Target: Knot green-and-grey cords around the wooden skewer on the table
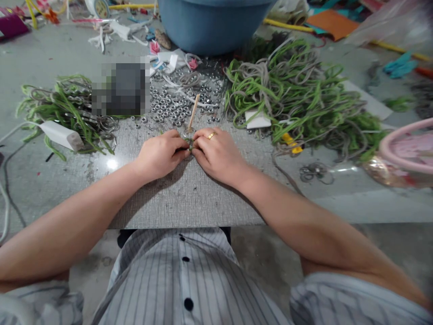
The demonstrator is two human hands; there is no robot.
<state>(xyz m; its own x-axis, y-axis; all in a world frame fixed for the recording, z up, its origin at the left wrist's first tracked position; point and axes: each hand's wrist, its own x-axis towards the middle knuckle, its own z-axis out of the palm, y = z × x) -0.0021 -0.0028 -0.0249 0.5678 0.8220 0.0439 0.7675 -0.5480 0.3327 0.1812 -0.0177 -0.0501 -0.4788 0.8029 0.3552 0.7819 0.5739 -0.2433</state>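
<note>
My left hand (162, 153) and my right hand (216, 151) meet at the table's middle, both closed in a pinch. Between their fingertips shows a small bit of green cord (190, 143), mostly hidden by the fingers. A gold ring sits on a finger of my right hand. Just beyond the fingertips a thin wooden stick (194, 112) points up at a slant, its lower end near a shiny ring-like piece I cannot make out clearly. Small round metal beads or eyelets (172, 108) lie scattered behind the hands.
Green and grey cords (291, 90) are heaped at right; a smaller bundle of green cords (64, 99) with metal rings lies left, beside a white plug-like block (62, 135). A blue basin (216, 27) stands at the back. A pink-rimmed container (389, 144) is at far right.
</note>
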